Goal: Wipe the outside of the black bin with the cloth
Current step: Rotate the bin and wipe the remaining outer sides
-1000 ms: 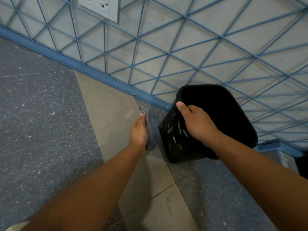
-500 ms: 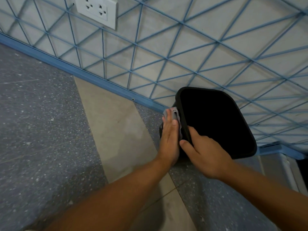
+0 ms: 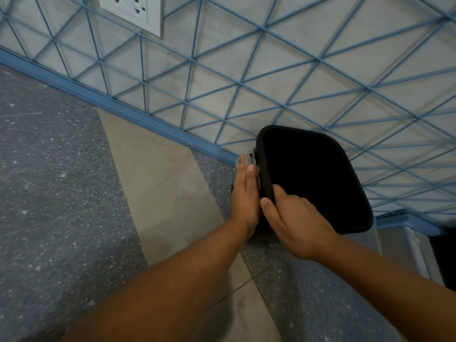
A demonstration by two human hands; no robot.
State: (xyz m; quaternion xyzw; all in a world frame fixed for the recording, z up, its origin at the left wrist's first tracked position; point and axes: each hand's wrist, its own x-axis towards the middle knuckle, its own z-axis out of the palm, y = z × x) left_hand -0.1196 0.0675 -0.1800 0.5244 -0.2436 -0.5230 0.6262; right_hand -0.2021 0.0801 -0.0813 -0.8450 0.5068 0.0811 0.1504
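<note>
Soft, even indoor light, fairly dim, with no glare. The arms cast faint shadows on the floor point(image 3: 61, 218) nearby. The bin point(image 3: 269, 183) mouth is solid black, perhaps underexposed. Wall point(image 3: 296, 70) lines bow toward the edges; slight blur throughout.

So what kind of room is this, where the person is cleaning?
Probably an indoor room or hallway, though which kind is unclear. A speckled grey floor meets a pale wall with blue criss-cross lines, a white wall socket sits above, and a black plastic bin stands by the wall.
</note>
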